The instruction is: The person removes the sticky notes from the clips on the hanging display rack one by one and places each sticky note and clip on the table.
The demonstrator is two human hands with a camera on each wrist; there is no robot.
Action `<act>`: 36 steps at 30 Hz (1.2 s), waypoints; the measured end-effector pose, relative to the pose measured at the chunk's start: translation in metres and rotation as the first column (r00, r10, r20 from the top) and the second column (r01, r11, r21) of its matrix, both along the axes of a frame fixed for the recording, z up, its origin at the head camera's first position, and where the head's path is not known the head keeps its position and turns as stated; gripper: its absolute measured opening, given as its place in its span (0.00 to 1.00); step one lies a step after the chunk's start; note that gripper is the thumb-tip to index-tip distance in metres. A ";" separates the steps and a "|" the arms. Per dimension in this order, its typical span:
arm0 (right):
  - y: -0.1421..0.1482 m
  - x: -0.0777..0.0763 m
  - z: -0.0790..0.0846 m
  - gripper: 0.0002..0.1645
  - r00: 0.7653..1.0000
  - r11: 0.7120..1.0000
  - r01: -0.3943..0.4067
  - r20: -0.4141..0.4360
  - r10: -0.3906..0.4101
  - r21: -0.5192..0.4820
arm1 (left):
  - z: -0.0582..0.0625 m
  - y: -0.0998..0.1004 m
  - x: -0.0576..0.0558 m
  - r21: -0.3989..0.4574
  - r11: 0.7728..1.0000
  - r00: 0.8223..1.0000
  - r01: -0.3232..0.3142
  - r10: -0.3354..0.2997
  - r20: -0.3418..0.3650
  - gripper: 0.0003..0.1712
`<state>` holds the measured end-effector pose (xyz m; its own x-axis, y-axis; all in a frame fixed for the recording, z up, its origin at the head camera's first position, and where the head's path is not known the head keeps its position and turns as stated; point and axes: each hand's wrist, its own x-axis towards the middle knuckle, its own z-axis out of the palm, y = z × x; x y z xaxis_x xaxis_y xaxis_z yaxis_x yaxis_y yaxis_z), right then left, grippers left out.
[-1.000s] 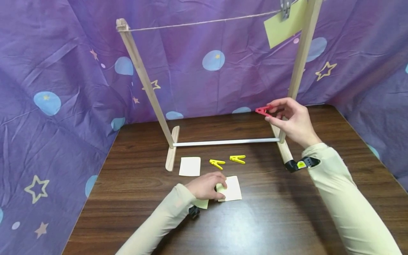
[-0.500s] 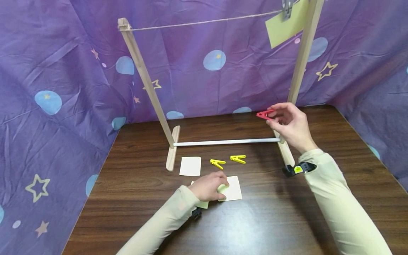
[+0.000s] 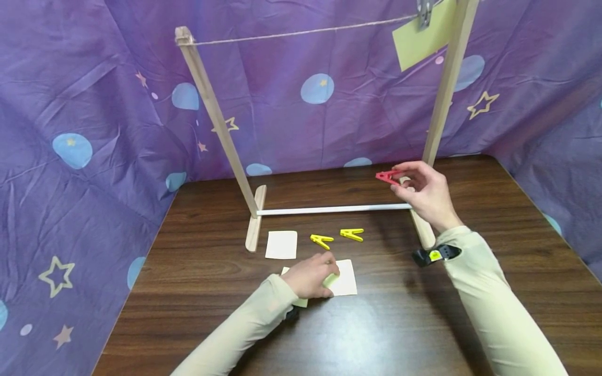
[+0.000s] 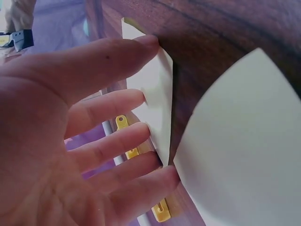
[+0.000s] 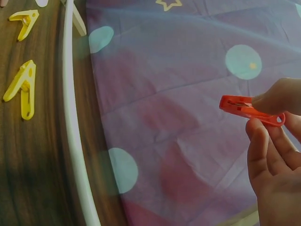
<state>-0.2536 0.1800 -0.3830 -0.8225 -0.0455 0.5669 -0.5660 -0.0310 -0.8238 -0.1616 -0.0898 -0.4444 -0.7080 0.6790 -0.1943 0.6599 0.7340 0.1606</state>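
In the head view, my left hand (image 3: pixel 310 277) is over a pale sticky note (image 3: pixel 347 278) on the table. The left wrist view has the thumb and fingertips spread and touching that note (image 4: pixel 157 94), whose edge lifts slightly. Another note (image 4: pixel 244 141) lies under the left wrist, mostly hidden in the head view. My right hand (image 3: pixel 425 190) pinches a red clothespin (image 3: pixel 386 177) by its handles, in the air near the right post. In the right wrist view, the clothespin (image 5: pixel 237 106) sits between thumb and fingers.
Two yellow clothespins (image 3: pixel 322 241) and a white note (image 3: pixel 281 245) lie behind the left hand. A wooden frame (image 3: pixel 213 115) with a white crossbar (image 3: pixel 334 210) carries a string (image 3: pixel 301 33). A metal clip (image 3: pixel 425 14) holds a yellow-green note (image 3: pixel 418 42) at its right end.
My right hand has come down a little with the red clothespin. My left hand has shifted slightly right over the note, which stays in about the same place.
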 end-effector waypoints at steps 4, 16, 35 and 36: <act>-0.001 0.000 -0.006 0.21 1.000 1.000 0.010 0.023 -0.011 0.029 | 0.000 0.002 0.000 -0.022 1.000 1.000 0.007 -0.007 0.000 0.25; 0.000 0.008 -0.014 0.20 0.988 0.954 0.052 0.126 -0.093 0.296 | -0.001 0.003 0.003 -0.030 0.999 1.000 0.016 -0.016 0.003 0.22; 0.001 0.018 -0.028 0.19 0.978 0.898 0.001 0.187 -0.093 0.440 | -0.001 0.003 0.003 -0.034 0.999 0.999 0.041 -0.042 -0.018 0.22; 0.002 0.017 -0.032 0.19 0.978 0.896 0.001 0.186 -0.094 0.444 | -0.002 0.003 0.003 -0.032 0.999 0.999 0.042 -0.043 -0.018 0.22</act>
<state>-0.2368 0.1825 -0.4151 -0.9225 -0.2101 0.3239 -0.3825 0.3830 -0.8408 -0.1582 -0.0871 -0.4459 -0.6822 0.7022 -0.2036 0.6933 0.7098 0.1250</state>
